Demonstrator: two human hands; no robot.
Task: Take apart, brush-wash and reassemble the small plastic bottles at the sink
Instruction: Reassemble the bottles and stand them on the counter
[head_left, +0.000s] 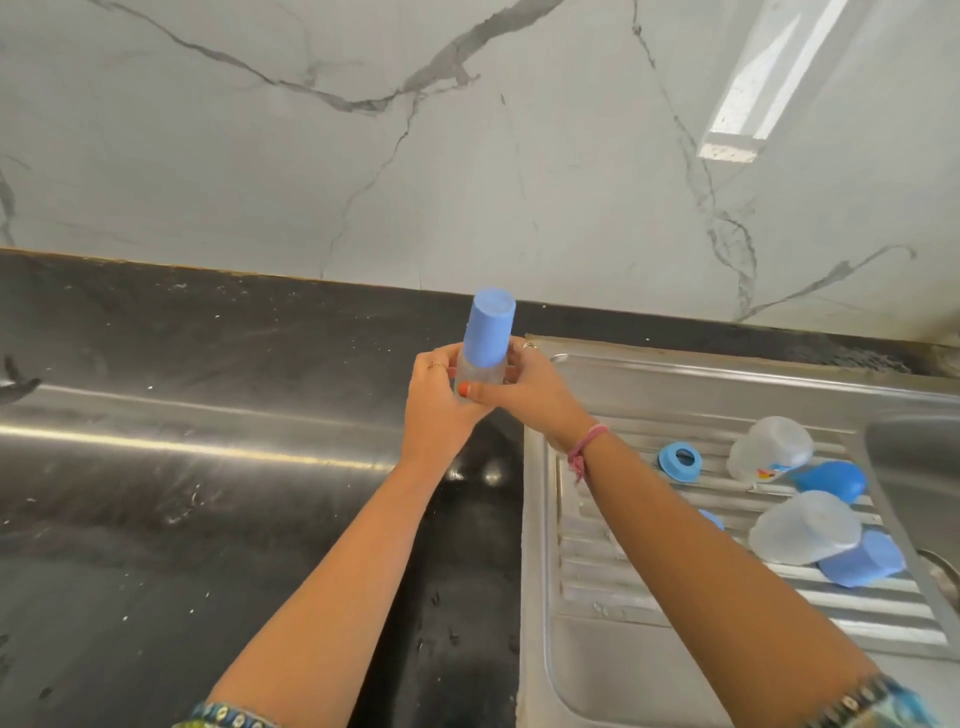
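Both hands held one small bottle (480, 370) upright just above the dark counter (208, 322), a little past the middle of the view toward 12 o'clock. The left hand (441, 410) wrapped its fingers round the clear body, while the right hand (519, 387) curled its fingers round the bottle just under the tall blue cap (491, 332), thumb pressed across the front. Whether the cap was being turned on or off could not be told; either way, the step probably wanted the body held firm and the twist kept square to the neck, so the thread would not cross. At 3 to 4 o'clock the steel drainboard (623, 597) carried two clear bottle bodies (769, 449) (805, 527), loose blue caps (862, 561) and a blue ring (679, 460). Its raised rim ran just right of the hands; open counter lay toward 9 o'clock.
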